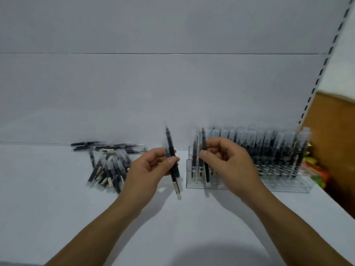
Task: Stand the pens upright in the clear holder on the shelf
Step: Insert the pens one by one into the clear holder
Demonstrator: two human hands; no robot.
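Left hand [149, 169] pinching near-upright pen [170, 143], right hand [228, 162] gripping second pen [203, 138]

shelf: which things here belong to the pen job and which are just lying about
Job:
left hand gripping a pen
right hand gripping another pen
loose pen pile
clear holder

Lying about:
colourful packets, far right
brown panel behind them

Dim, even light; motion-blurred pens [107, 167]; soft shadow at the shelf [57, 208] bottom edge.
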